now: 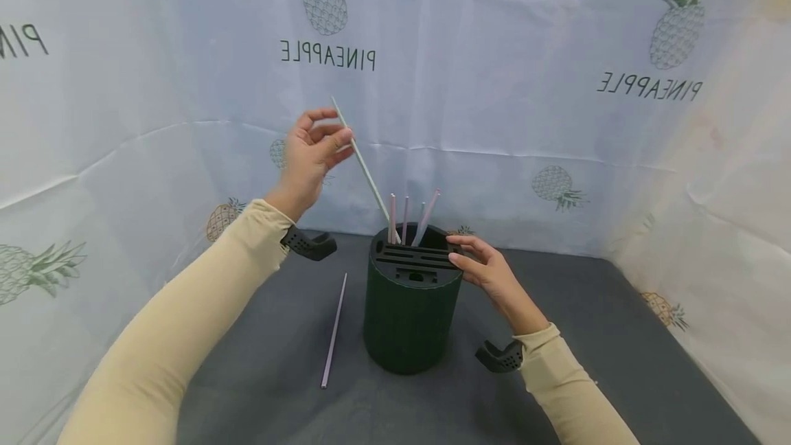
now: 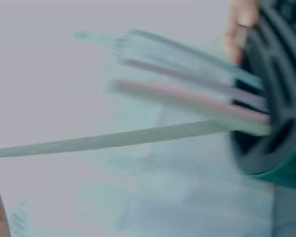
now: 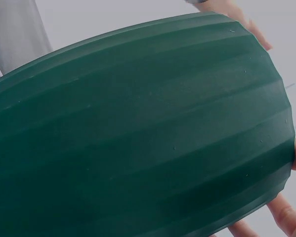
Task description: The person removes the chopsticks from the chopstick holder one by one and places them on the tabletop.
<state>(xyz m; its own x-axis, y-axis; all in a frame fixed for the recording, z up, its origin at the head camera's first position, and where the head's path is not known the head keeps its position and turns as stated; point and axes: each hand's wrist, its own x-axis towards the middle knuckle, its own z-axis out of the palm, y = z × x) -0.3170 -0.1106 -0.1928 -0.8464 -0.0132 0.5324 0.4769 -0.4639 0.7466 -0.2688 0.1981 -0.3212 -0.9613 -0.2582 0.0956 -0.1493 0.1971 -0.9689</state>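
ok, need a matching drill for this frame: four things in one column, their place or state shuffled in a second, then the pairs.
Things
1. pale green thin straw
2. lilac thin straw
3. dark green ribbed round holder
4. right hand

Places or states
A. lying flat on the grey tabletop, left of the holder
B. fingers on the holder's top rim
C. pinched by the left hand, lower end at the holder's top
D. standing upright on the grey tabletop, pink straws sticking out of it

Pairs: 1-C, 2-A, 3-D, 4-B
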